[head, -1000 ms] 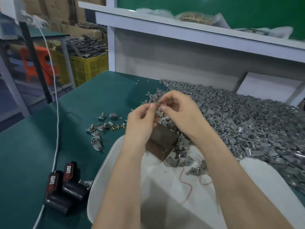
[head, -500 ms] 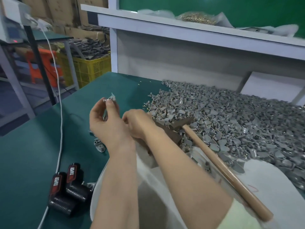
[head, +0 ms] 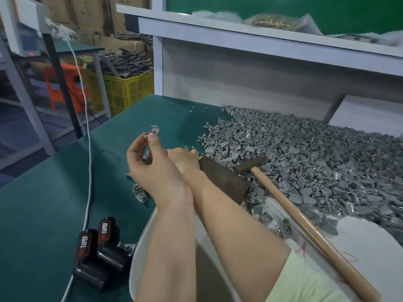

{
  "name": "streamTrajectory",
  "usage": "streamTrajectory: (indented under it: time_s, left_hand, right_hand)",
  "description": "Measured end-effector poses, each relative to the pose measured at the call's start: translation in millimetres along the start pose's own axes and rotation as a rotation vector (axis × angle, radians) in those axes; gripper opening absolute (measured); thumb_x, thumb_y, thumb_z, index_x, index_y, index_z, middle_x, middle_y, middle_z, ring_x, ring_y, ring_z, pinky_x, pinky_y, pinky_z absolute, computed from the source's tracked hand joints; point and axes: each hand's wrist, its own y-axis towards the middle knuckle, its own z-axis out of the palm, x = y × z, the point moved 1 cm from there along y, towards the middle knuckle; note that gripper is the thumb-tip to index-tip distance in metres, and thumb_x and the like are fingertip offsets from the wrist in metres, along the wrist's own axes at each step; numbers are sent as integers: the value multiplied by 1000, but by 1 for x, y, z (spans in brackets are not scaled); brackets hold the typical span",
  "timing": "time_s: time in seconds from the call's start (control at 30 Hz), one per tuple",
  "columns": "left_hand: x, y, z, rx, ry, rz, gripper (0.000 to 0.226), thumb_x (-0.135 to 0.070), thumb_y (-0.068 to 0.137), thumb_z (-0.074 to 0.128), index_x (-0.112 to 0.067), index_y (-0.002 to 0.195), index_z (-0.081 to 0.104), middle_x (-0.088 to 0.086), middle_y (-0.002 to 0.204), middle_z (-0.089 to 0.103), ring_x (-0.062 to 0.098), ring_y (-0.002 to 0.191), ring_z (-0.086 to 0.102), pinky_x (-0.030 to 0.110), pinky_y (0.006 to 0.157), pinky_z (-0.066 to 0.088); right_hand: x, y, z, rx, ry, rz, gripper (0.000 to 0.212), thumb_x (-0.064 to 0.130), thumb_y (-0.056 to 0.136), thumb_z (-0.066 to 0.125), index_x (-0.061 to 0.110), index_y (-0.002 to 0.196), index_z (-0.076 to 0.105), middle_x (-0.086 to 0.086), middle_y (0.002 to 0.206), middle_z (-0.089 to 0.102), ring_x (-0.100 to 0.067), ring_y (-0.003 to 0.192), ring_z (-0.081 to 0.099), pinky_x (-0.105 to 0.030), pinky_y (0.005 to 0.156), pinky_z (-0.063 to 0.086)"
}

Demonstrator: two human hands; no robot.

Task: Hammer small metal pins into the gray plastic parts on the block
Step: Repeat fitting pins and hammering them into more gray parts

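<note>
Green table point(head: 43, 203) holds loose pins point(head: 198, 155); left grip point(head: 152, 168) pinches a part point(head: 154, 131) by fingertips, so it may slip; right grip point(head: 185, 159), whose hold I cannot tell, might fumble a pin.

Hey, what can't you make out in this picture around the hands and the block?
The right hand, head view: fingers hidden behind the left hand, so whether it holds anything is unclear.
The gray part pinched by the left hand: too small to see whether a pin is in it.
The block: its left end is covered by the right hand.
The pins beside the block: too small to count.
</note>
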Motion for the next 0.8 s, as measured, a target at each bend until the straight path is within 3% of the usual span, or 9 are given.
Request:
streamTrajectory:
  time_s: [0.2,0.33,0.43,0.5,0.57,0.63,0.7,0.8]
  left_hand:
    - [1,-1,1,9,29,9,9,-20,91,61,-27,86,58,4,110,64,0,73,56,18,72,46]
    - [1,0,1,7,20,17,10,-18,91,60,-26,87,57,4,108,63,4,78,55,20,75,48]
    - [1,1,0,7,4,8,9,-18,91,60,-25,87,58,1,105,62,-1,71,55,17,68,46]
    - [3,2,0,8,7,10,9,-17,91,60,-25,86,58,0,103,62,-5,65,55,14,64,45]
    - [5,3,1,33,30,3,12,-15,91,60,-24,85,57,1,100,62,-4,65,55,16,65,45]
    - [10,2,3,132,86,-27,14,-11,90,61,-21,82,57,2,92,62,4,73,56,19,69,47]
    - [16,-2,7,280,194,-61,15,-9,87,65,-20,79,59,-1,85,64,9,78,59,19,75,48]
    - [27,-13,9,547,582,20,12,-17,84,70,-22,77,62,-11,78,65,1,73,60,11,71,45]
  right_hand:
    - [1,-4,-6,27,39,-17,39,25,101,25,12,123,55,-14,127,53,-30,124,44,-41,104,26]
    - [2,-5,-6,28,33,-28,38,26,101,27,10,118,57,-14,125,55,-30,120,48,-41,103,28]
    - [-2,-4,-8,-74,219,-16,27,27,96,44,5,88,58,-19,100,62,-35,90,55,-34,77,39]
    - [-8,-7,-13,-165,330,32,27,21,90,56,4,70,50,-20,79,56,-36,73,46,-30,62,34]
    - [-20,-9,-19,-255,505,96,14,14,84,60,1,80,59,-19,84,62,-38,82,52,-29,64,40]
    - [-37,-17,-29,-317,677,149,14,9,83,60,6,97,64,-10,100,67,-23,92,59,-23,76,41]
    - [-61,-32,-41,-351,812,156,15,4,84,59,8,95,68,-6,95,68,-15,85,60,-26,82,47]
    - [-102,-69,-55,-351,927,186,20,3,86,59,20,82,69,1,80,68,-6,66,59,-17,65,52]
